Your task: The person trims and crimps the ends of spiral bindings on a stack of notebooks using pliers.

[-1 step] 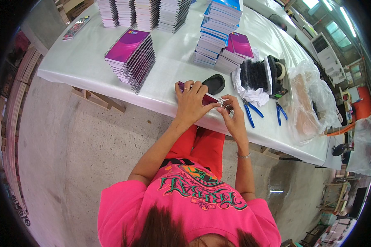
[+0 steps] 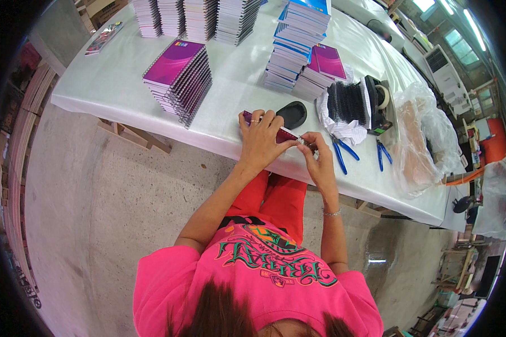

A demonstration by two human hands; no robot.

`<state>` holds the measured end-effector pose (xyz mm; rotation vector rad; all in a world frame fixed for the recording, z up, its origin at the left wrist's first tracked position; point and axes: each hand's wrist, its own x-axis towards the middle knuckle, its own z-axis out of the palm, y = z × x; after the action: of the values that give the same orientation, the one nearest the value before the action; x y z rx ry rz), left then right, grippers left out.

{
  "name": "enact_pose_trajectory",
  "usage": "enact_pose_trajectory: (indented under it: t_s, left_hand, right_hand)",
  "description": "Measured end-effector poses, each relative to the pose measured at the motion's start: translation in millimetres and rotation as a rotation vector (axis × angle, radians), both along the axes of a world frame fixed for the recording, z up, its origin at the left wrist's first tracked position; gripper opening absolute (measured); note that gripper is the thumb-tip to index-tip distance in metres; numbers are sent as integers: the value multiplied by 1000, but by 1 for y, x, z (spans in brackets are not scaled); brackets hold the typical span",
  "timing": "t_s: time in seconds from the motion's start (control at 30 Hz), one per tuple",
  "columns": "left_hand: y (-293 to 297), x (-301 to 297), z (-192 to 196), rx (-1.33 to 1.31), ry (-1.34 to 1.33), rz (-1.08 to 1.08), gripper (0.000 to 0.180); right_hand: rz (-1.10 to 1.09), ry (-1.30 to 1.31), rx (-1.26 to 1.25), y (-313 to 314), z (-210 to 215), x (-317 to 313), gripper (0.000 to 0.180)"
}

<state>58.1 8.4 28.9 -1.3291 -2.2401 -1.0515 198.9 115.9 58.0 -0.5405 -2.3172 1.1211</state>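
Note:
A purple-covered notebook (image 2: 285,136) lies near the table's front edge, mostly hidden beneath my left hand (image 2: 260,137). The fingers of that hand are bent over it, gripping it with the thumb at the near edge. At its right end, a short bit of wire coil (image 2: 301,141) shows between the notebook and my right hand (image 2: 319,161). My right thumb and forefinger pinch this coil. Just behind the notebook sits a black oval dish (image 2: 292,115). Blue-handled pliers (image 2: 341,153) lie right of my right hand, and a second blue-handled pair (image 2: 383,154) is further right.
A stack of purple spiral notebooks (image 2: 177,76) stands left of my hands. Behind are more bound stacks (image 2: 234,22) and a tall blue-and-white pile (image 2: 296,48). Black coils (image 2: 347,104), a tape dispenser (image 2: 381,106) and clear plastic (image 2: 427,135) occupy the right side.
My right thumb and fingers have shifted slightly at the coil, and less of the coil shows between them. The left hand stays in place on the notebook.

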Motion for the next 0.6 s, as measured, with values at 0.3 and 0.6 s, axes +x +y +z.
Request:
enact_pose_trajectory:
  t_s: [0.3,0.6]
  left_hand:
    - [-4,1,6,-31,-1,-23,46]
    - [-11,-13,4,-31,-125,-92,37]
  right_hand:
    - [67,27,306,14,-7,-12,12]
    - [-28,29,261,3,5,-21,10]
